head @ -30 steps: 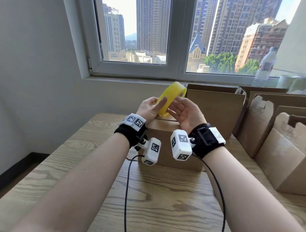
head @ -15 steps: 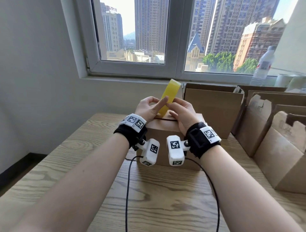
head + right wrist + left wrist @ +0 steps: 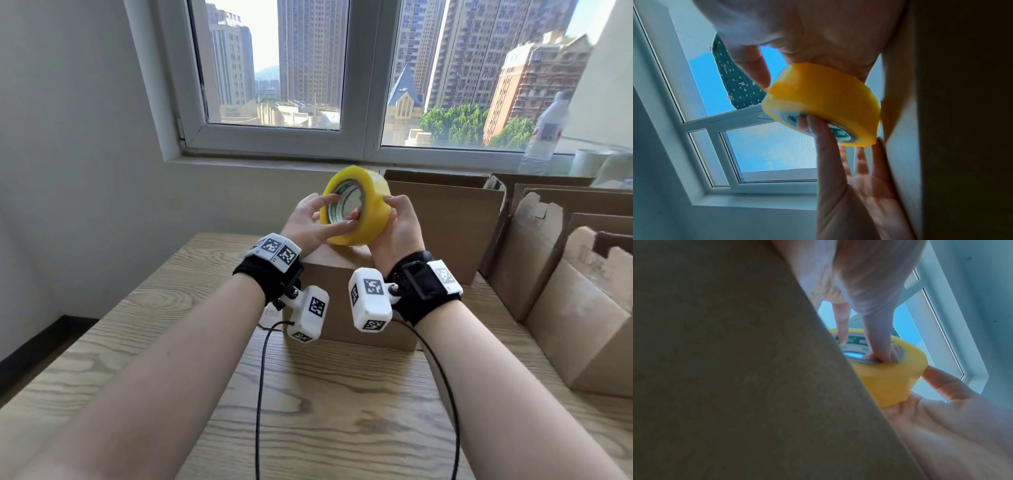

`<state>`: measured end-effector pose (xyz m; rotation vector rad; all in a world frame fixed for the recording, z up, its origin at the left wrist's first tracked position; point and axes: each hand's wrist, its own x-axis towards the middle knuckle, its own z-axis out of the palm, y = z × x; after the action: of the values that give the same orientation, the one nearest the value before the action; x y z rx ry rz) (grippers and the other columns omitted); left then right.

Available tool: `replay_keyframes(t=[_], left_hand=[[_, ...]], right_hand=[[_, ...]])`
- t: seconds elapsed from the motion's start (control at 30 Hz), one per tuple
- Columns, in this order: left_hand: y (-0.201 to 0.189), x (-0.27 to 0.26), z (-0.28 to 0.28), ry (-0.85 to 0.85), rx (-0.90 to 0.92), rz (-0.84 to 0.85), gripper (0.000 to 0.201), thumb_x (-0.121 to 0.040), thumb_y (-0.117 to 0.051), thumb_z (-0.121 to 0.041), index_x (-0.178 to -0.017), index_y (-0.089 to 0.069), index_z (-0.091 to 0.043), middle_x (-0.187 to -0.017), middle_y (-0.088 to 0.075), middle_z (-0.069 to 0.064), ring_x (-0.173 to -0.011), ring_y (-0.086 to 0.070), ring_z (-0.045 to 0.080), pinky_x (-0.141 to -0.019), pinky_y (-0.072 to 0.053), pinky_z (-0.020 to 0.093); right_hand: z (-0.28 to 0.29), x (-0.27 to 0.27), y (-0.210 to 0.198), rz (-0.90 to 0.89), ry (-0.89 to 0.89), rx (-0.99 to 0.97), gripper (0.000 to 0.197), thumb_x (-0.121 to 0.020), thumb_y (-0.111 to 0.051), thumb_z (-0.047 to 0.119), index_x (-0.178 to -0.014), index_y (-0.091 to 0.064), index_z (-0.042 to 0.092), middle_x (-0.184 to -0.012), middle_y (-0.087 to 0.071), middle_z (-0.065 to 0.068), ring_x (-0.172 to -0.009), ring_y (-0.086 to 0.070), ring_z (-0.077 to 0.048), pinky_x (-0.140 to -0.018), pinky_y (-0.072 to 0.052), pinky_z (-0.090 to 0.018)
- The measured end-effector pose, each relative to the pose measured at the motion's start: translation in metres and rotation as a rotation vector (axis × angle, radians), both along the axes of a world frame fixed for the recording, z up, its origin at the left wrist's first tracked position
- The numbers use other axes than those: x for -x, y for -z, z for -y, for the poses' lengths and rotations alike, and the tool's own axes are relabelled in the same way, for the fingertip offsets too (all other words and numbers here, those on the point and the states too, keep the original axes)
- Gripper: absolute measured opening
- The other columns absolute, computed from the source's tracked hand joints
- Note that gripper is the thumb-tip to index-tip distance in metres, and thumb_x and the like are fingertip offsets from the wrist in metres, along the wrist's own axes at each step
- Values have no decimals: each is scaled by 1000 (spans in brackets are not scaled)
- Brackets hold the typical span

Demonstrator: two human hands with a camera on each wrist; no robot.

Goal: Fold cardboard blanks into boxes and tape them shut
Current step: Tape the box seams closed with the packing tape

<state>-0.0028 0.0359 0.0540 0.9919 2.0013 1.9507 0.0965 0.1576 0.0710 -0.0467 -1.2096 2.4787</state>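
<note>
We hold the yellow tape roll [image 3: 356, 205] up in both hands, just above the closed cardboard box [image 3: 346, 301] that stands near the far edge of the wooden surface [image 3: 325, 411]. Our left hand [image 3: 310, 222] has its fingers [image 3: 346, 226] hooked into the roll's core, thumb across the opening. Our right hand [image 3: 399, 228] cups the roll's outer band, thumb on top, fingers curled round it. More folded boxes [image 3: 565, 274] crowd the right edge, and a water bottle [image 3: 544, 133] stands on the windowsill
</note>
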Motion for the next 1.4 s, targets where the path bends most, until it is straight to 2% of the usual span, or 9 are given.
replay_keyframes(t=[0.07,0.2,0.33,0.43,0.63,0.8,1.0,1.23,1.4], left_hand=[[0,0,-2,-25,38,-10,87,-46,-87,-58,-122,-66,-20,-127,-62,3,-116,-62,21,-101,-50,44],[3,3,-4,-77,68,26,100,-33,-85,-74,-119,-68,-25,-118,-69,4,-111,-65,22,-101,-50,44],[1,2,-4,-89,63,28,99,-36,-84,-75,-120,-68,-25,-117,-70,3,-109,-66,21,-100,-51,44],[1,3,-4,-112,67,41,97,-35,-83,-77,-117,-69,-26,-114,-71,3,-108,-67,21,-99,-51,44],[-4,-1,-1,-95,8,87,99,-42,-87,-61,-126,-63,-16,-120,-68,8,-107,-68,22,-97,-53,43],[-5,-2,2,-74,28,96,102,-38,-88,-61,-126,-61,-18,-121,-68,8,-110,-66,23,-100,-52,42],[-5,-2,0,-88,43,85,101,-40,-87,-61,-127,-62,-16,-121,-67,7,-109,-66,22,-99,-52,42],[-5,-3,-2,-119,38,98,102,-37,-86,-63,-126,-62,-18,-120,-68,7,-108,-67,22,-98,-53,42],[-6,-3,-1,-115,46,92,100,-43,-90,-63,-126,-62,-16,-120,-67,7,-107,-67,21,-99,-52,41]], right_hand=[[0,-1,0,-9,-4,-17,36,-94,-39,25,-102,-62,-2,-76,-65,-12,-73,-62,-24,-74,-55,-31],[-3,0,1,-23,4,24,33,-91,-44,14,-116,-56,-3,-96,-69,-17,-82,-68,-27,-84,-54,-38],[-4,3,2,-40,25,37,28,-83,-49,9,-108,-56,-2,-95,-67,-19,-81,-67,-28,-91,-49,-44],[-5,2,2,-71,3,4,25,-89,-38,3,-93,-62,0,-87,-68,-18,-80,-66,-28,-83,-54,-40],[3,5,3,32,138,-166,29,-69,-50,8,-93,-66,3,-105,-64,-19,-90,-56,-26,-77,-45,-33],[-3,10,4,62,132,-128,6,-88,-54,12,-90,-59,10,-99,-67,-16,-85,-63,-24,-80,-49,-34],[-3,12,2,52,164,-112,11,-94,-52,15,-88,-61,11,-98,-66,-18,-94,-61,-27,-78,-51,-33],[-3,15,5,41,178,-81,27,-94,-40,8,-109,-60,-2,-114,-57,-27,-103,-51,-34,-82,-48,-35],[0,7,2,29,162,-128,38,-90,-31,-2,-107,-64,-4,-111,-58,-27,-94,-54,-30,-82,-48,-32]])
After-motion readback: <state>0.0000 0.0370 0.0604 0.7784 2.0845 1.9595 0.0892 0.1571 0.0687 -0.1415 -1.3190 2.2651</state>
